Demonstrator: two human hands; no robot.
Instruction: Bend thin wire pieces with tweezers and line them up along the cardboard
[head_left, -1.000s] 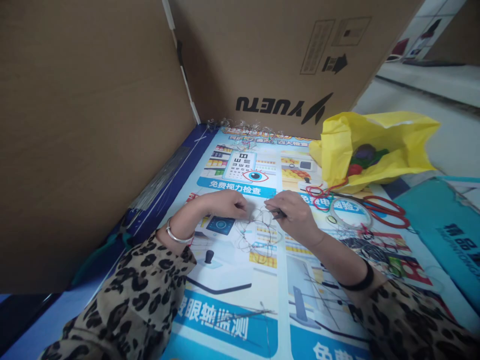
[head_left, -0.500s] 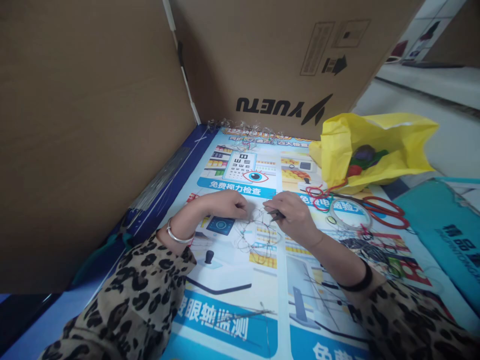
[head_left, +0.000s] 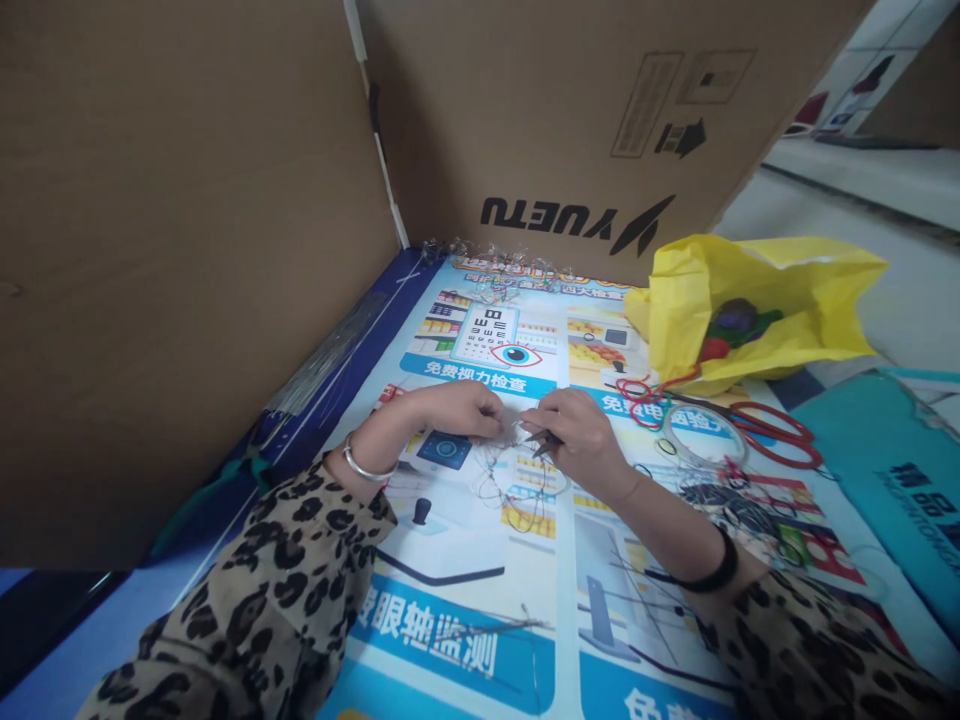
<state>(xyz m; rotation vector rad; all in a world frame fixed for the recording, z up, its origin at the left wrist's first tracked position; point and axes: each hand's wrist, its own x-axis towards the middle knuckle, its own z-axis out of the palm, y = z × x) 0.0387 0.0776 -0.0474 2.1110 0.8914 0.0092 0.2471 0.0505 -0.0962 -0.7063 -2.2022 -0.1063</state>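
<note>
My left hand (head_left: 471,410) has its fingers closed in a pinch over the printed sheet. Thin wire runs at its fingertips, too fine to follow clearly. Close by, my right hand (head_left: 581,435) is closed around a dark tool (head_left: 541,440) with two pointed tips that stick out toward the left. The tool's handle is hidden in the palm, and the thumb and forefinger meet near the left fingertips. Just below both hands, a loose ring of thin wire (head_left: 517,495) with twisted strands lies or hangs over the sheet; which one I cannot tell.
Cardboard walls (head_left: 525,120) stand at the left and back. A yellow bag (head_left: 757,310), red-handled scissors (head_left: 780,435), a wire coil (head_left: 701,435) and a teal pouch (head_left: 877,470) are at right. Teal-handled pliers (head_left: 225,490) and straight wires (head_left: 322,365) lie left. Tangled wires (head_left: 495,265) lie at the back.
The view has shifted slightly. My right hand has moved a little closer to the left, and the dark tool's two tips now show apart. My left hand keeps its pinch.
</note>
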